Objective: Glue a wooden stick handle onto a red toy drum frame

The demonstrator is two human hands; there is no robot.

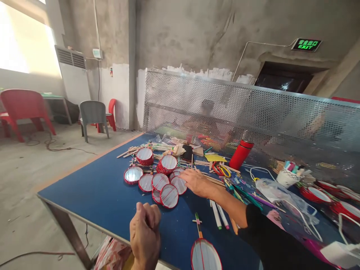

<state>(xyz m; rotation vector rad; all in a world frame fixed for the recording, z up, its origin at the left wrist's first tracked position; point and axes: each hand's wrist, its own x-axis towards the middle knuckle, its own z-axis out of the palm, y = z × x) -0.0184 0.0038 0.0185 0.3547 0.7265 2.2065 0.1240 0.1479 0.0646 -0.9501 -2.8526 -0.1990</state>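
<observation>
My left hand (145, 233) is raised at the table's near edge, closed with the thumb up against curled fingers. Whatever may be inside it is hidden. Palm down, my right hand (198, 182) reaches over the table, its fingers apart and bent downward at the edge of a pale red-rimmed disc (179, 185). Its fingertips are partly hidden, and I cannot tell whether they touch the disc. More such discs lie beside it, some in stacks; one stack (169, 162) stands just behind. Nearest me lies a red-rimmed disc (206, 255) with a stick handle and small crosspiece.
Behind the discs lie wooden sticks (129, 152) and a red bottle (241, 154). Markers (216, 215), a clear plastic bag (277, 193) and a white pen cup (287, 177) are to the right. A perforated metal screen (180, 93) borders the far side, with a person behind it.
</observation>
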